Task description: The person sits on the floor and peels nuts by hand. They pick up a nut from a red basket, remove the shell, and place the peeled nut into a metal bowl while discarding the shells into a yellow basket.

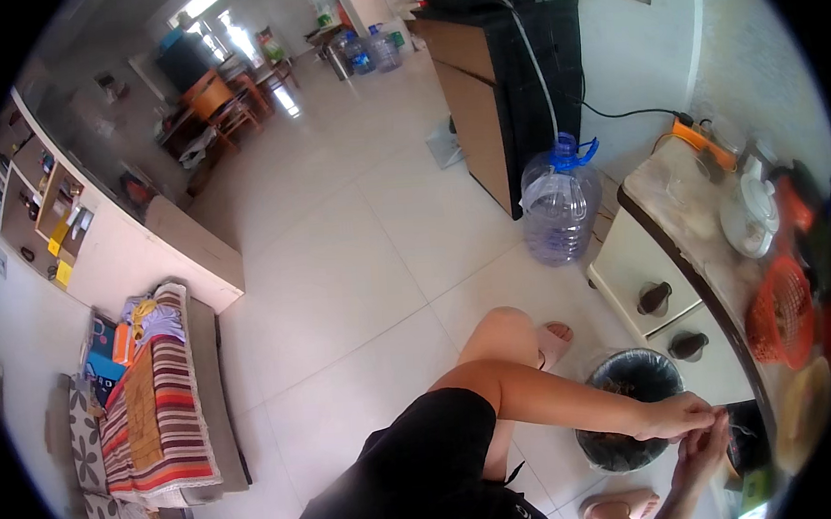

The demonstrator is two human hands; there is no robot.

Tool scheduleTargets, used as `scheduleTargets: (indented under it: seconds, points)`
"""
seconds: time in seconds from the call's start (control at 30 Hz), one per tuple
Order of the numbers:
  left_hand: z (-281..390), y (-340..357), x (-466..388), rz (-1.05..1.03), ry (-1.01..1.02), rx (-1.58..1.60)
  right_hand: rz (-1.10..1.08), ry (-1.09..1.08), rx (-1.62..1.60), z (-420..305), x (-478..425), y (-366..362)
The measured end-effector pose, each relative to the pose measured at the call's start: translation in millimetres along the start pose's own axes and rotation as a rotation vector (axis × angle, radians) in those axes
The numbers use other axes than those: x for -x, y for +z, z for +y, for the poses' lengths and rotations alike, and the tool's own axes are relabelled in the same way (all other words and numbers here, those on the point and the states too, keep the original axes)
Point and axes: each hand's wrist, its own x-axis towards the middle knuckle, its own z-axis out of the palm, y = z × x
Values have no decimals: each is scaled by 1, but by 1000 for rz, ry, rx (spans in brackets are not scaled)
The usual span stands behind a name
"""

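Observation:
My left hand [670, 416] reaches across from the left, its fingers pinched at the tips. Close below it, my right hand [700, 452] is raised with bent fingers, and the fingertips of both hands meet. Anything between them is too small to make out. Directly under my left forearm stands a round waste bin [602, 454] lined with a thin plastic bag, with dark scraps inside; the forearm and hand hide its middle. Just beyond the fingertips is the edge of a cream cabinet with a stone-like top [672, 182].
On the cabinet top are a white teapot [750, 214], a red plastic basket [780, 314] and an orange power strip [705, 144]. A large clear water bottle [561, 209] stands on the floor beside a black-sided cabinet [534, 105]. A striped-cover sofa [177, 413] is at left.

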Motion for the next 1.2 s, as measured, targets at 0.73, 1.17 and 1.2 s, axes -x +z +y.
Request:
scheduleTargets:
  seconds: [0.73,1.17,1.2]
  points:
    - [-17,-31,-9,111,-368,925,-223,-492,947,-2,2,17]
    - [31,-46,-6,299,-478,796,115,-743,1059,-98,-13,-14]
    - [36,-47,-2,265,-463,787,194,-758,1016,-110,-24,-2]
